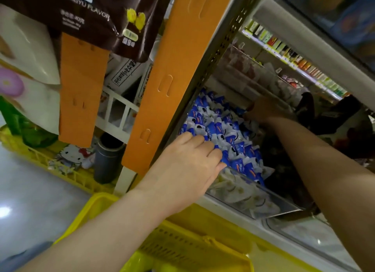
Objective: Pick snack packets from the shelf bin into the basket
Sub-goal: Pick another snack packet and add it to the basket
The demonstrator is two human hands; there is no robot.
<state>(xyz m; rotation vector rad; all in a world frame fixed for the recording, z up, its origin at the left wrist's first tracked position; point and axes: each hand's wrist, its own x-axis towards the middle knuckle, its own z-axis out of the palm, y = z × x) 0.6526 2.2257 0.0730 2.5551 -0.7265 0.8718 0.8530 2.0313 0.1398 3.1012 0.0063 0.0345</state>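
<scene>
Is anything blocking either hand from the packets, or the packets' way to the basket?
Nothing visible does. The left hand rests on the snack packets; the right hand reaches deeper into the open-topped clear bin. The yellow basket sits below the bin's front; only the left forearm crosses above it.
</scene>
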